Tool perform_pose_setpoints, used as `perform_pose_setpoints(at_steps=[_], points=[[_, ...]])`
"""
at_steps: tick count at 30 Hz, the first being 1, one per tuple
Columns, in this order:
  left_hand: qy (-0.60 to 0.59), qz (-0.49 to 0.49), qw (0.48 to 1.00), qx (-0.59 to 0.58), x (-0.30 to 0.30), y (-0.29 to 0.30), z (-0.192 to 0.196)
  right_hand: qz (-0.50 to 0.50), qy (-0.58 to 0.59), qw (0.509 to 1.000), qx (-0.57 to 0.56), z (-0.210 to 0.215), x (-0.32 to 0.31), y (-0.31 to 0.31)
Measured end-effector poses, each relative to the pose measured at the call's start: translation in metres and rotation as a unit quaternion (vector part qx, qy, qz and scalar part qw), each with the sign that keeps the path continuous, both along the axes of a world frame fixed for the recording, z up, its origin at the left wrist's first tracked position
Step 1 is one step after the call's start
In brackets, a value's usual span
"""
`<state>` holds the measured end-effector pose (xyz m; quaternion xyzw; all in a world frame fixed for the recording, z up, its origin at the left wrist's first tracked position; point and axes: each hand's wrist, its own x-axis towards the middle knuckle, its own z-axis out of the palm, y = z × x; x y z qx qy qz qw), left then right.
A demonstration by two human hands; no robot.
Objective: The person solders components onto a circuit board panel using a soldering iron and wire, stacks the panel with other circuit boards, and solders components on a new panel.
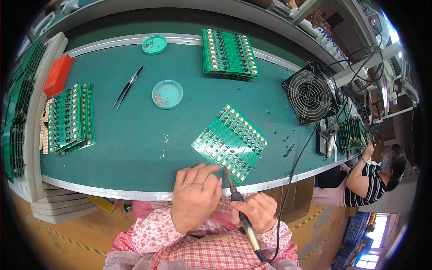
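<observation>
A green circuit board panel point(231, 141) with rows of white and black parts lies at an angle near the table's front edge. My right hand point(257, 211) is closed round the handle of a soldering iron point(246, 225), whose tip points up at the panel's lower edge. Whether the tip touches a joint is too small to tell. Beside it, my left hand point(196, 193) has its fingers curled together at the same edge. A thin silvery solder wire point(191, 184) loops over that hand; its end is hidden by the fingers.
Board stacks stand at the back point(229, 54) and left point(71, 119). Tweezers point(129, 87), two round turquoise dishes point(167, 106) point(154, 39) and a red box point(58, 75) lie about. A black fan point(310, 93) stands right; the iron's cord point(294, 173) crosses the front edge. Another person point(371, 184) works far right.
</observation>
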<state>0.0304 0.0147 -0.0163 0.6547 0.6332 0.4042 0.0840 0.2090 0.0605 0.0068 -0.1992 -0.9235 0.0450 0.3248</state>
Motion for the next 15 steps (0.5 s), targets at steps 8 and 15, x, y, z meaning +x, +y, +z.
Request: perform_pose_setpoints(at_steps=[8, 15], points=[[-0.028, -0.011, 1.0, -0.004, -0.005, 0.004, 0.004, -0.169, 0.262, 0.869, -0.385, 0.007, 0.011, 0.004], [-0.038, -0.002, 0.999, -0.008, -0.005, 0.006, 0.004, -0.151, 0.312, 0.792, -0.503, 0.008, 0.011, 0.033]])
